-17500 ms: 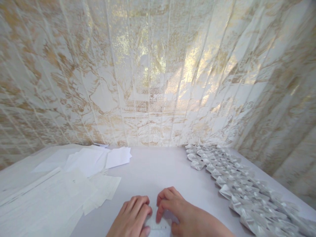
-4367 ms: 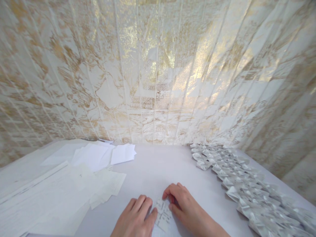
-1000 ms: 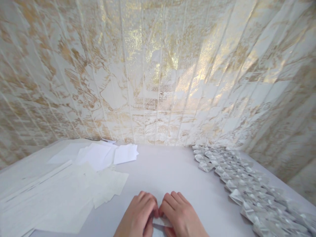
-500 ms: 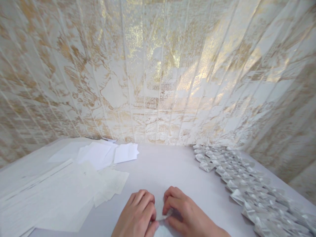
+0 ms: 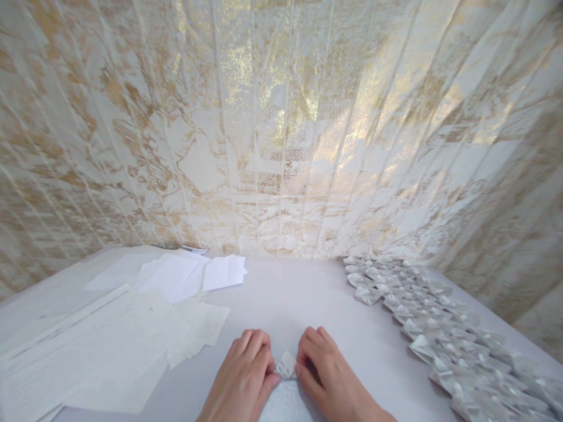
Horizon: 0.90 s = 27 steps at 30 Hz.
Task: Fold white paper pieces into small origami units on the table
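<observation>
At the lower middle, a folded piece of paper [image 5: 287,366] with dark print forms a small point between my two hands. My left hand [image 5: 246,372] pinches its left side between thumb and curled fingers. On the other side, my right hand [image 5: 328,372] grips the right edge in the same way. A paler, bluish-white area [image 5: 285,403] spreads just below the printed point; whether it is part of the same paper I cannot tell. The fingertips hide both side edges of the paper.
Printed sheets [image 5: 105,351] overlap on the left of the white table [image 5: 290,299], with blank white papers [image 5: 171,272] and a small white stack [image 5: 224,273] behind. Rows of folded paper pieces [image 5: 461,346] line the right. A gold-patterned curtain [image 5: 281,146] hangs behind.
Both hands have shifted slightly up, and the right one has moved a little away from the left. The printed point of the paper now shows between them, where the fingers covered more before.
</observation>
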Each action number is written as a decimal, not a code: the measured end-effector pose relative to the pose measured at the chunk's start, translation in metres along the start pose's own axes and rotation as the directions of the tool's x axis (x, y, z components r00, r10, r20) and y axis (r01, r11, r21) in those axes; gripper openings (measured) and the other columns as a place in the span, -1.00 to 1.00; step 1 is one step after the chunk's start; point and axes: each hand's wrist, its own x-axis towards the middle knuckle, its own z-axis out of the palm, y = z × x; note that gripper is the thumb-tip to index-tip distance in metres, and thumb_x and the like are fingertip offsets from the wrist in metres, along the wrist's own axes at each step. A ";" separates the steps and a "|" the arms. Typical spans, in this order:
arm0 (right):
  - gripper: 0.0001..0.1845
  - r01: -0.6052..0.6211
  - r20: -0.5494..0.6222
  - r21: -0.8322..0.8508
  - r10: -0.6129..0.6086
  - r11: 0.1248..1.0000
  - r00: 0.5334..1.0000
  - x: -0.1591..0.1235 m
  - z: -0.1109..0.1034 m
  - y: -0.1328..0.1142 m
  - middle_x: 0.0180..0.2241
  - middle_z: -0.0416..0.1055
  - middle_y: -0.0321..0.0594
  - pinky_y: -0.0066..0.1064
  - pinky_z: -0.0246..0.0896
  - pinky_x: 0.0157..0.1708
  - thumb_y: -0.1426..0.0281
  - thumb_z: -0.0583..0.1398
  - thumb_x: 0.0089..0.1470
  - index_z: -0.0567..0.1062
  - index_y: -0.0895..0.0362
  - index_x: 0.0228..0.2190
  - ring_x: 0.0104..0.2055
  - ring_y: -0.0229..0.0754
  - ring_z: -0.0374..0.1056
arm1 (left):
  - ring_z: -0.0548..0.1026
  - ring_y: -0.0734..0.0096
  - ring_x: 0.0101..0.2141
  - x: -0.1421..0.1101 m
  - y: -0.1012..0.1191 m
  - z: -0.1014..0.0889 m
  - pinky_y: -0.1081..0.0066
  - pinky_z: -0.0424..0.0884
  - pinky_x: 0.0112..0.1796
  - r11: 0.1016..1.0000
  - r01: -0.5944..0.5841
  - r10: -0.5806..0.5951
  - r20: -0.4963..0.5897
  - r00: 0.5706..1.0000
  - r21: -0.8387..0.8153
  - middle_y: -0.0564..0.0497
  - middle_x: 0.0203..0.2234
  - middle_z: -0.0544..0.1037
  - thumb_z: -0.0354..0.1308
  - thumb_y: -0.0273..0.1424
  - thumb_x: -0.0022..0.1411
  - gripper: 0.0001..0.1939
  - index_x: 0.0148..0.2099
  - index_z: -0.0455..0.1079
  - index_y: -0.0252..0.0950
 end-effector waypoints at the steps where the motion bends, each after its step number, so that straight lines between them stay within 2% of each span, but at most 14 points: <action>1: -0.72 -0.004 -0.003 -0.012 0.004 1.000 1.000 0.000 0.000 0.000 -0.34 0.35 -0.23 -0.20 0.16 -0.12 0.74 0.15 0.08 0.31 0.14 -0.46 -0.24 -0.11 0.27 | 0.36 0.15 -0.12 0.000 0.000 0.002 0.20 0.30 -0.14 1.000 0.001 -0.001 -0.014 1.000 -0.004 -0.02 -0.19 0.43 0.07 -0.55 0.28 -0.85 -0.34 0.29 -0.23; 6: -0.74 -0.049 -0.008 -0.025 0.048 0.999 0.999 0.001 -0.002 -0.002 -0.31 0.36 -0.21 -0.20 0.17 -0.15 0.72 0.19 0.06 0.34 0.14 -0.46 -0.20 -0.06 0.23 | 0.33 0.11 -0.08 -0.001 -0.002 0.007 0.14 0.30 -0.10 1.000 -0.014 0.016 -0.084 0.996 0.019 -0.08 -0.12 0.42 -0.01 -0.52 0.29 -0.85 -0.32 0.31 -0.22; 11: -0.73 -0.051 -0.020 0.017 0.051 0.999 0.998 -0.001 -0.001 -0.002 -0.29 0.37 -0.24 -0.21 0.14 -0.15 0.75 0.21 0.00 0.37 0.15 -0.41 -0.19 -0.08 0.23 | 0.33 0.15 -0.13 0.000 -0.002 0.006 0.18 0.29 -0.14 1.000 -0.008 0.009 -0.056 0.998 0.026 -0.05 -0.15 0.40 -0.01 -0.56 0.23 -0.86 -0.28 0.28 -0.21; 14: -0.71 -0.036 -0.054 0.047 0.039 0.998 0.998 0.000 0.002 -0.001 -0.28 0.38 -0.26 -0.22 0.11 -0.14 0.77 0.20 -0.01 0.38 0.14 -0.38 -0.18 -0.09 0.23 | 0.33 0.16 -0.14 0.001 -0.001 0.007 0.19 0.27 -0.15 1.000 -0.028 0.027 -0.081 0.996 -0.005 -0.02 -0.17 0.38 -0.02 -0.58 0.23 -0.83 -0.23 0.27 -0.20; 20: -0.76 -0.099 -0.059 0.031 0.101 0.995 0.993 0.002 0.007 -0.005 -0.26 0.39 -0.23 -0.19 0.08 -0.14 0.60 0.33 -0.02 0.38 0.13 -0.38 -0.17 -0.04 0.22 | 0.33 0.14 -0.07 0.001 0.001 0.010 0.18 0.26 -0.09 0.995 -0.077 0.073 -0.074 0.995 -0.060 -0.03 -0.09 0.36 -0.07 -0.61 0.25 -0.71 -0.09 0.31 -0.16; 23: -0.75 -0.136 -0.029 0.074 0.139 0.988 0.990 0.003 0.002 -0.006 -0.23 0.39 -0.24 -0.17 0.07 -0.09 0.65 0.27 -0.04 0.41 0.12 -0.34 -0.14 -0.05 0.23 | 0.32 0.13 -0.04 0.001 0.001 0.010 0.17 0.27 -0.08 0.995 -0.079 0.075 -0.060 0.995 -0.061 -0.04 -0.07 0.36 -0.08 -0.62 0.25 -0.69 -0.08 0.33 -0.15; 27: -0.66 -0.134 0.039 0.151 0.129 0.979 0.991 0.003 -0.007 -0.002 -0.23 0.38 -0.25 -0.18 0.08 -0.04 0.70 0.16 -0.12 0.43 0.10 -0.30 -0.11 -0.06 0.24 | 0.32 0.14 -0.04 0.001 0.000 0.009 0.17 0.29 -0.07 0.995 -0.060 0.056 -0.050 0.997 -0.073 -0.04 -0.07 0.37 -0.07 -0.61 0.26 -0.69 -0.08 0.34 -0.15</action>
